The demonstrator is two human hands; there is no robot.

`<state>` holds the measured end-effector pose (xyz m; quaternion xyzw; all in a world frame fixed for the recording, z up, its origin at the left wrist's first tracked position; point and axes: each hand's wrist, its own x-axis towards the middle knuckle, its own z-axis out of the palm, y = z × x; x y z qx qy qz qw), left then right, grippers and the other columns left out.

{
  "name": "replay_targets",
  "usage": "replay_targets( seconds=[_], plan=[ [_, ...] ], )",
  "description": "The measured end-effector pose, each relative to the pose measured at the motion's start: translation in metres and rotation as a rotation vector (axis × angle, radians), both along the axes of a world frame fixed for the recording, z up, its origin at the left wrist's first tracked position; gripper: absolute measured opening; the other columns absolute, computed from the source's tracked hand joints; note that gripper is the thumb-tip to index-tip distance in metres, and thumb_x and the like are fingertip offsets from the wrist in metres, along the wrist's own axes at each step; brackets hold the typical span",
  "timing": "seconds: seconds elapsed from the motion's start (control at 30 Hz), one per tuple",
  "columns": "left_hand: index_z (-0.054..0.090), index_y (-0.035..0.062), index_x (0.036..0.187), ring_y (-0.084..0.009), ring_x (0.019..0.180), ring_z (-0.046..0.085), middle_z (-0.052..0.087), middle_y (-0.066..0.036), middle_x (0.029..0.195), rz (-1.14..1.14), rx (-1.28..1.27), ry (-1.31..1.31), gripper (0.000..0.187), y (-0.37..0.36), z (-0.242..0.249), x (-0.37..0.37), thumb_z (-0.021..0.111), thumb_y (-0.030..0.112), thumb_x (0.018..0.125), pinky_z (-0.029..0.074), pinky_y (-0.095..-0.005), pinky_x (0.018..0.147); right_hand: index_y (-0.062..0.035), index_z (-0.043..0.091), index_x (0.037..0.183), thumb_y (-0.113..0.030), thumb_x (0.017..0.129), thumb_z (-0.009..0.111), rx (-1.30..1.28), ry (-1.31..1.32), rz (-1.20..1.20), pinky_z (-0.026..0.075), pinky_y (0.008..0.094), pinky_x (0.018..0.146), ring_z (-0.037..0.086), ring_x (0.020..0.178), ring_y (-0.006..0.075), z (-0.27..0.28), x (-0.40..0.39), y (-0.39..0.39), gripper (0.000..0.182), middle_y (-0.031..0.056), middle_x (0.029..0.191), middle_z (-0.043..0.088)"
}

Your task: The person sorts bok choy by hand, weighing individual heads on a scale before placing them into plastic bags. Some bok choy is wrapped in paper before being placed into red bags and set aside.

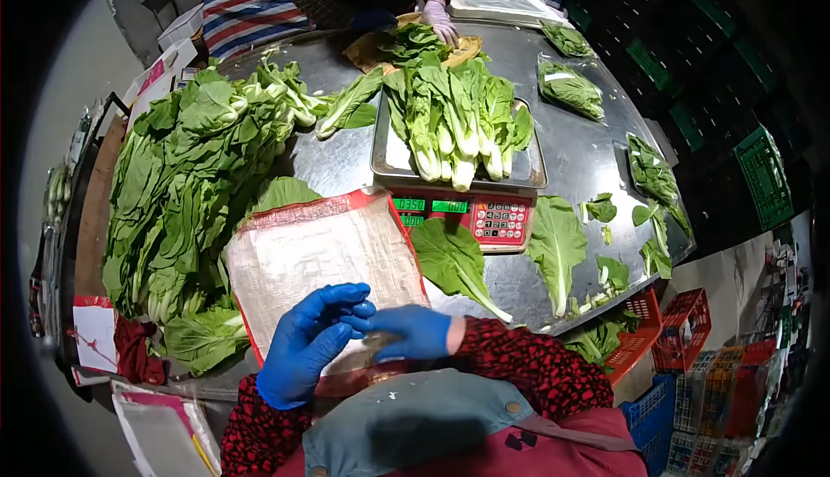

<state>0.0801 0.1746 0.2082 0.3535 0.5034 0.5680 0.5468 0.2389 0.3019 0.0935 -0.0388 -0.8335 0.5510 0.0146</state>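
Observation:
My left hand (313,343), in a blue glove, is held over a pale woven sheet with red edges (324,243). Its fingers are curled in towards the thumb; whatever they may hold is hidden. My right hand (411,332), also blue-gloved, is at the left fingertips and smeared by motion. Ahead of both hands stands a red digital scale (501,222) with lit green displays. A bunch of leafy greens (462,122) lies on its metal tray (394,155). Between the scale and my right hand is a loose green leaf (450,261).
A big heap of leafy greens (194,166) covers the table's left side. Bagged greens (571,89) line the right edge. Across the metal table (333,161), another person's gloved hand (440,21) touches greens on brown wrapping. Red (683,326) and blue crates (650,421) stand at lower right.

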Motion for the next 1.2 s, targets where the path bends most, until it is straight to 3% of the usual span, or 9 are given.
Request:
replay_targets(
  seconds=[0.03, 0.2, 0.4, 0.6, 0.73, 0.8, 1.0, 1.13, 1.2],
  plan=[
    [0.041, -0.0025, 0.132, -0.0194, 0.104, 0.057, 0.056, -0.013, 0.117, -0.065, 0.042, -0.111, 0.048, 0.011, 0.007, -0.003, 0.057, 0.013, 0.089, 0.046, -0.0322, 0.091, -0.0044, 0.052, 0.125, -0.021, 0.082, 0.067, -0.077, 0.088, -0.162, 0.050, 0.0347, 0.082, 0.063, 0.096, 0.0286, 0.011, 0.007, 0.017, 0.048, 0.0171, 0.113, 0.060],
    [0.038, 0.0003, 0.134, -0.0210, 0.112, 0.054, 0.052, -0.013, 0.125, 0.003, 0.023, -0.131, 0.056, 0.115, 0.025, -0.005, 0.058, 0.028, 0.090, 0.049, -0.0328, 0.087, -0.0017, 0.048, 0.125, -0.012, 0.092, 0.055, -0.347, 0.102, -0.972, 0.051, 0.0279, 0.076, 0.061, 0.090, 0.0143, 0.060, 0.062, 0.153, 0.035, 0.0075, 0.110, 0.061],
    [0.051, 0.0106, 0.092, -0.0090, 0.057, 0.048, 0.048, 0.003, 0.068, 0.156, -0.303, -0.032, 0.030, 0.270, -0.039, -0.044, 0.068, 0.034, 0.083, 0.043, -0.0227, 0.054, -0.0079, 0.047, 0.109, -0.045, 0.085, 0.064, -0.849, -0.020, -1.260, 0.051, 0.0349, 0.057, 0.054, 0.058, 0.0171, 0.068, 0.091, 0.269, 0.047, 0.0034, 0.075, 0.051],
    [0.050, 0.0095, 0.094, -0.0113, 0.047, 0.041, 0.040, 0.004, 0.057, 0.085, -0.390, -0.152, 0.049, 0.319, -0.042, -0.039, 0.075, 0.047, 0.074, 0.038, -0.0259, 0.047, 0.0016, 0.051, 0.121, -0.060, 0.077, 0.064, -0.664, -0.120, -1.255, 0.048, 0.0345, 0.076, 0.059, 0.087, 0.0255, 0.051, 0.038, 0.315, 0.077, 0.0164, 0.105, 0.060],
    [0.055, 0.0034, 0.118, -0.0235, 0.101, 0.060, 0.065, -0.009, 0.107, 0.046, -0.234, -0.217, 0.057, 0.333, -0.045, -0.029, 0.074, 0.039, 0.078, 0.047, -0.0393, 0.090, -0.0026, 0.056, 0.119, -0.048, 0.080, 0.068, -0.921, 0.001, -0.774, 0.045, 0.0318, 0.086, 0.059, 0.095, 0.0178, 0.026, -0.027, 0.318, 0.061, 0.0083, 0.113, 0.063],
    [0.058, 0.0022, 0.114, -0.0223, 0.094, 0.063, 0.065, -0.010, 0.105, -0.063, -0.251, -0.455, 0.049, 0.358, -0.085, -0.047, 0.076, 0.028, 0.077, 0.050, -0.0379, 0.085, -0.0047, 0.056, 0.118, -0.037, 0.082, 0.070, -0.983, 0.091, -0.758, 0.046, 0.0315, 0.087, 0.060, 0.096, 0.0161, 0.050, -0.052, 0.287, 0.050, 0.0064, 0.106, 0.065],
    [0.060, 0.0046, 0.113, -0.0167, 0.094, 0.059, 0.065, -0.007, 0.099, -0.003, 0.239, -0.011, 0.041, 0.333, -0.055, -0.055, 0.075, 0.021, 0.078, 0.049, -0.0349, 0.085, -0.0018, 0.060, 0.113, -0.014, 0.080, 0.072, -0.662, 0.267, -0.666, 0.046, 0.0273, 0.089, 0.060, 0.098, 0.0154, 0.108, -0.034, 0.280, 0.038, 0.0065, 0.106, 0.064],
    [0.060, 0.0042, 0.113, -0.0177, 0.092, 0.060, 0.066, -0.007, 0.099, -0.039, 0.383, 0.069, 0.040, 0.333, -0.084, -0.065, 0.075, 0.019, 0.078, 0.049, -0.0344, 0.084, -0.0029, 0.044, 0.130, -0.020, 0.076, 0.076, 0.267, 0.170, -0.576, 0.043, 0.0352, 0.096, 0.054, 0.110, 0.0229, 0.102, -0.006, 0.290, 0.065, 0.0104, 0.121, 0.057],
    [0.060, 0.0040, 0.112, -0.0181, 0.092, 0.061, 0.066, -0.007, 0.099, -0.062, 0.456, 0.117, 0.040, 0.347, -0.098, -0.056, 0.074, 0.018, 0.078, 0.049, -0.0342, 0.083, -0.0022, 0.045, 0.128, -0.014, 0.085, 0.066, 0.716, 0.471, -0.421, 0.047, 0.0347, 0.092, 0.056, 0.105, 0.0236, 0.060, 0.007, 0.283, 0.049, 0.0120, 0.117, 0.057]
  ],
)
